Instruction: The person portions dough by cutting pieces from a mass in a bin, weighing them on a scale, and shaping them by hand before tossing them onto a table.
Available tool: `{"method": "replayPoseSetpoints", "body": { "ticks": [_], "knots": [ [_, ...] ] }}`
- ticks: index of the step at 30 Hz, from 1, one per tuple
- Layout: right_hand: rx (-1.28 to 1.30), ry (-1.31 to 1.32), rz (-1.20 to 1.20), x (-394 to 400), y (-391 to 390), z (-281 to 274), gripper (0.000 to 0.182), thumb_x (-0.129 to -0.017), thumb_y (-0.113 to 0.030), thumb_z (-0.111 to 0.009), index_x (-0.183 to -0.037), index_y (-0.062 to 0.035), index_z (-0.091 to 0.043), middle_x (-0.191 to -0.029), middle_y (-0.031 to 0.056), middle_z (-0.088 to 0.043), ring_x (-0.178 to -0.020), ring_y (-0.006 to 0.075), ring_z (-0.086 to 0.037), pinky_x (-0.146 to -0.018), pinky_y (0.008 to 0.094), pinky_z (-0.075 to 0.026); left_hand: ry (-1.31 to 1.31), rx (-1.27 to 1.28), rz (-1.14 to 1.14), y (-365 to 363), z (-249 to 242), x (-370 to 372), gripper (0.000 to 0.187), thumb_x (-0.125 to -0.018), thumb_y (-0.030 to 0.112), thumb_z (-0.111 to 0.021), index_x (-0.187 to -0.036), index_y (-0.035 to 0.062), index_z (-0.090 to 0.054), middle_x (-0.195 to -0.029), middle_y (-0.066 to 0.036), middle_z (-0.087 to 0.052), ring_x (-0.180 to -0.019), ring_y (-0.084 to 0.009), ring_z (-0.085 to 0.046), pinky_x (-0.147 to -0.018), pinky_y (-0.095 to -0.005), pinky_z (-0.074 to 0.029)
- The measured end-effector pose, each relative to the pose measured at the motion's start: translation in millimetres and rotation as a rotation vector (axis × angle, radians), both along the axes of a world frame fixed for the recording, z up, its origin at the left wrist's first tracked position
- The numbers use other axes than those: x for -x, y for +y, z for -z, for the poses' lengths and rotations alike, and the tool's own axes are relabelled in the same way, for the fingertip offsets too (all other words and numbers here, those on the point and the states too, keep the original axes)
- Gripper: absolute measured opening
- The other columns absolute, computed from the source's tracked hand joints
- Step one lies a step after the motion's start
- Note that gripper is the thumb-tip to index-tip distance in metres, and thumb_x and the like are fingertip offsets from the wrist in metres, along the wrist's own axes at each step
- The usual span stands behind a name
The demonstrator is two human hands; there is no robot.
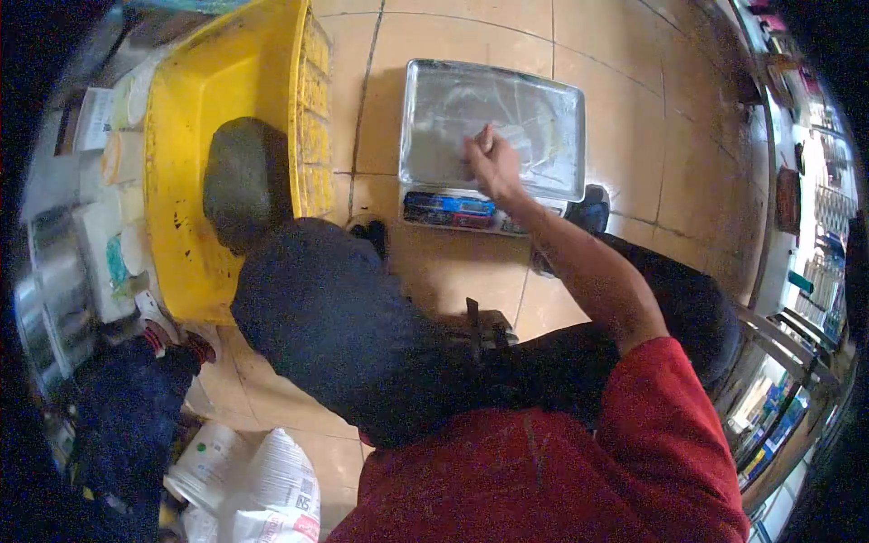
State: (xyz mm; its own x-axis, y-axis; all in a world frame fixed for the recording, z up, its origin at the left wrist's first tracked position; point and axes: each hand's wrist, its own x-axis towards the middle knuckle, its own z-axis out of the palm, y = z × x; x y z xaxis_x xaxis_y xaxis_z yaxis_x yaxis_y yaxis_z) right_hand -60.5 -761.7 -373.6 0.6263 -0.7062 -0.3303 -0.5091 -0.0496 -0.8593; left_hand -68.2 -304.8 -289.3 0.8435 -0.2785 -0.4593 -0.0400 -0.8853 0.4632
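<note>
A digital weighing scale (529, 220) stands on the tiled floor in front of me. Its display panel glows blue, and a shiny metal pan (434, 136) covers its top, with pale smears across the surface. Over the middle of this pan is my right hand (493, 167), its fingers curled together. A small pale bit shows at the fingertips, too blurred to name. My left hand is out of view. To the left, a yellow plastic crate (181, 262) holds a smooth dark grey lump (246, 185), partly hidden behind my knee.
White tubs (131, 156) line the wall beyond the crate. At lower left lie a white bucket (213, 452) and a white printed sack (281, 480), near another person's dark clothing (127, 416). Shelving (797, 362) runs along the right side.
</note>
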Motion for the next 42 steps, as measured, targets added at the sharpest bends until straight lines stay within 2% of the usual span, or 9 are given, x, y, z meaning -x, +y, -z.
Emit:
{"method": "replayPoseSetpoints", "body": {
  "ticks": [8, 15, 21, 24, 33, 35, 37, 40, 42],
  "knots": [
    [-0.333, -0.179, -0.062, 23, 12, -26, 0.03, -0.086, -0.029, -0.059, -0.083, 0.0008, -0.055, -0.071, 0.0098, -0.06, -0.058, 0.0166, -0.058, -0.052, 0.0301, -0.048, 0.166, -0.053, -0.127, 23, -51, 129, 0.037, -0.089, 0.031, -0.047, -0.108, -0.0001, -0.054, -0.105, -0.02, -0.054, -0.095, -0.0352, -0.05, -0.08, -0.0433, -0.039],
    [-0.204, -0.113, -0.239, 88, -14, -91, 0.028, -0.085, -0.029, -0.058, -0.086, -0.0014, -0.055, -0.067, 0.0068, -0.06, -0.057, 0.0162, -0.057, -0.055, 0.032, -0.047, 0.249, -0.035, -0.121, 14, -69, 190, 0.036, -0.088, 0.031, -0.047, -0.105, 0.0003, -0.054, -0.102, -0.02, -0.055, -0.092, -0.0351, -0.052, -0.077, -0.043, -0.039],
    [-0.62, 0.188, -0.115, 203, 21, -227, 0.029, -0.088, -0.03, -0.054, -0.093, -0.0012, -0.049, -0.067, 0.0073, -0.054, -0.05, 0.0156, -0.056, -0.029, 0.0241, -0.037, 0.267, -0.011, -0.067, 16, -68, 190, 0.035, -0.088, 0.031, -0.048, -0.104, 0.0006, -0.055, -0.099, -0.02, -0.056, -0.09, -0.0351, -0.053, -0.075, -0.0428, -0.04],
    [-0.809, 0.286, -0.042, 265, 45, -242, 0.023, -0.088, -0.023, -0.053, -0.094, -0.001, -0.051, -0.073, 0.01, -0.058, -0.05, 0.0186, -0.06, -0.029, 0.025, -0.041, 0.28, -0.008, -0.028, 16, -68, 183, 0.035, -0.088, 0.031, -0.048, -0.103, 0.0008, -0.056, -0.098, -0.02, -0.056, -0.088, -0.0351, -0.053, -0.074, -0.0426, -0.04],
    [-0.453, 0.27, -0.026, 369, 148, -212, 0.008, -0.077, -0.003, -0.066, -0.083, -0.0006, -0.062, -0.081, 0.0041, -0.064, -0.077, 0.0123, -0.058, -0.072, 0.0253, -0.047, 0.33, -0.008, 0.095, 15, -66, 160, 0.034, -0.087, 0.031, -0.048, -0.1, 0.0013, -0.057, -0.094, -0.02, -0.058, -0.084, -0.035, -0.055, -0.07, -0.0423, -0.041],
    [-0.696, 0.275, 0.052, 364, 153, -204, 0.01, -0.077, -0.003, -0.066, -0.086, -0.0001, -0.063, -0.082, 0.0049, -0.065, -0.077, 0.0114, -0.058, -0.071, 0.026, -0.047, 0.338, -0.014, 0.098, 18, -68, 160, 0.034, -0.087, 0.031, -0.048, -0.099, 0.0014, -0.057, -0.093, -0.02, -0.058, -0.083, -0.035, -0.056, -0.07, -0.0422, -0.041],
    [-0.37, 0.346, -0.201, 355, 156, -204, 0.011, -0.076, -0.005, -0.067, -0.087, -0.001, -0.065, -0.082, 0.0057, -0.066, -0.075, 0.0079, -0.055, -0.069, 0.0257, -0.047, 0.342, -0.017, 0.106, 20, -70, 158, 0.033, -0.086, 0.031, -0.048, -0.099, 0.0015, -0.057, -0.092, -0.02, -0.059, -0.082, -0.035, -0.056, -0.069, -0.0421, -0.041],
    [-0.29, 0.229, -0.123, 347, 157, -194, 0.007, -0.074, 0.0, -0.058, -0.07, -0.0045, -0.053, -0.064, 0.0128, -0.053, -0.061, 0.0111, -0.044, -0.057, 0.0283, -0.042, 0.348, -0.029, 0.103, 26, -75, 159, 0.033, -0.086, 0.031, -0.048, -0.098, 0.0017, -0.057, -0.091, -0.02, -0.059, -0.081, -0.035, -0.057, -0.068, -0.042, -0.041],
    [-0.23, 0.297, -0.193, 341, 152, -204, 0.002, -0.076, -0.005, -0.058, -0.078, -0.0056, -0.059, -0.068, 0.0172, -0.055, -0.06, 0.0166, -0.051, -0.059, 0.0306, -0.045, 0.354, -0.039, 0.098, 30, -79, 162, 0.033, -0.086, 0.031, -0.048, -0.097, 0.0018, -0.058, -0.09, -0.02, -0.06, -0.08, -0.0349, -0.057, -0.067, -0.0419, -0.042]
  ]
}}
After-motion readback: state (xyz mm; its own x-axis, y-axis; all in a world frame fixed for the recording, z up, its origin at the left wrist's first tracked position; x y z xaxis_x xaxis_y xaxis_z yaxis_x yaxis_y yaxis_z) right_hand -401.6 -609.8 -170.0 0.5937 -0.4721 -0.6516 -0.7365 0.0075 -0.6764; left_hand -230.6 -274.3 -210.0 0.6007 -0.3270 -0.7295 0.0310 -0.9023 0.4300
